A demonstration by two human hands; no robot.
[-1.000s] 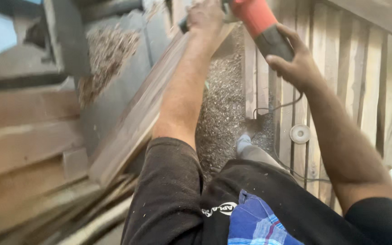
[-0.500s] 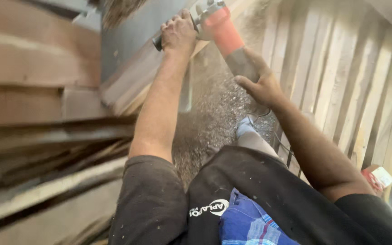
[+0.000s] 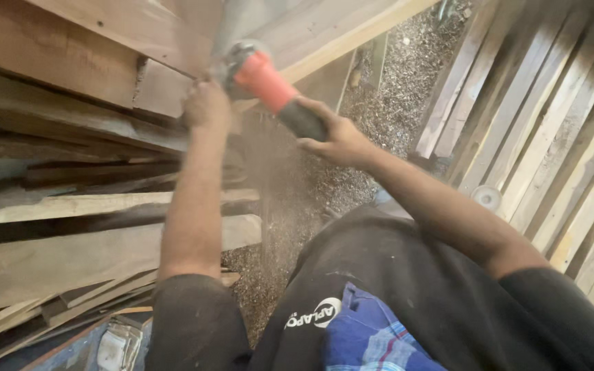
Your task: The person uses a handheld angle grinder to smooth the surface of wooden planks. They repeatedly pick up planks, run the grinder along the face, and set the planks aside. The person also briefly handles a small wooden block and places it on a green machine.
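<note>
Both my hands hold an angle grinder point(image 3: 269, 86) with a red body and a dark rear grip. My left hand point(image 3: 205, 104) is closed on its side handle near the head. My right hand point(image 3: 335, 137) wraps the dark rear grip. The grinder's head point(image 3: 236, 56) presses against the edge of a long pale wooden plank point(image 3: 324, 31) that runs up to the right. A haze of fine sawdust point(image 3: 269, 185) falls from the tool over the floor.
Rough planks point(image 3: 70, 227) lie stacked at the left. Wood shavings point(image 3: 386, 117) cover the floor in the middle. A slatted row of boards point(image 3: 537, 137) stands at the right, with a small round disc point(image 3: 487, 198) at its foot.
The view has swung left and down, so the grinder and both hands sit lower and further left in the picture. Dust now streams from the grinder's head.
</note>
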